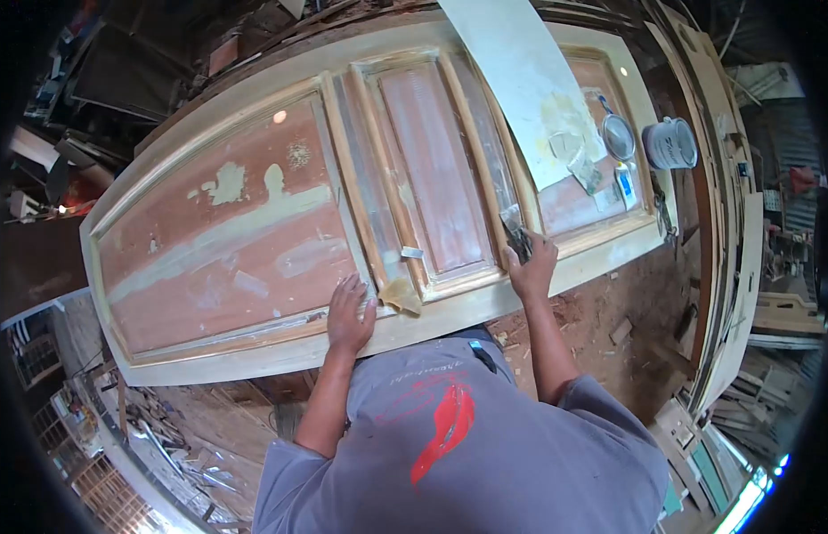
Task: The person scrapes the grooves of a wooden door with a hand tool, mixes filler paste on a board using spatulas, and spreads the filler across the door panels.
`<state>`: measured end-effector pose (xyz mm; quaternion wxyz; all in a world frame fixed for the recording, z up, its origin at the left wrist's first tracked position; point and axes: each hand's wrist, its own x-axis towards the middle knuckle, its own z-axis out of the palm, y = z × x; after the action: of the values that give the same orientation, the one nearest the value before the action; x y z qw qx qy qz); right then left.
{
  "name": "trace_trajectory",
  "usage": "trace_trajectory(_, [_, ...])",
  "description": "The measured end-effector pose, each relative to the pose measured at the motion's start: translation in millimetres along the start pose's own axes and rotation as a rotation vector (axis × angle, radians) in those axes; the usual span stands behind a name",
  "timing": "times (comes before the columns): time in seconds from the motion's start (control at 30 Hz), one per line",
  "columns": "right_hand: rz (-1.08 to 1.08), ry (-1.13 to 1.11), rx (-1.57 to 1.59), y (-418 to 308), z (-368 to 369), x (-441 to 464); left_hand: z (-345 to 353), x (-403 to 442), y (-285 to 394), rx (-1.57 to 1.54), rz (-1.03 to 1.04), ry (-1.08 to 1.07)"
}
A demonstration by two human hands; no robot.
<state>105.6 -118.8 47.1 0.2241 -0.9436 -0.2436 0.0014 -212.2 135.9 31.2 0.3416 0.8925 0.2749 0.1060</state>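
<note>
A large panelled wooden door (485,307) lies flat in front of me, with pale filler smears and patches on its reddish panels. My left hand (349,322) rests on the lower frame beside the left panel, fingers stretched out and holding nothing. Just right of it lies a crumpled yellowish piece (401,296), whose kind I cannot make out, and a small metal-looking blade (412,253). My right hand (531,269) is wrapped round a dark-handled putty knife (515,230). Its blade points away from me, over the upright moulding beside the middle panel.
A long white board (512,62) with yellowish filler crosses the door's right part. Near it are a round shiny lid or tin (618,136), a blue-and-white container (624,183) and a pale bucket (669,144). Planks (718,214) stand at the right; wood scraps litter the floor.
</note>
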Motion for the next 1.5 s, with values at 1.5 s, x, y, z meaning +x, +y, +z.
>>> trace_trajectory(1.5, [-1.191,-1.099,-0.363,-544.7,193.9,-120.8,-154.3,-148.4,-214.0,0.262,-0.411,0.869])
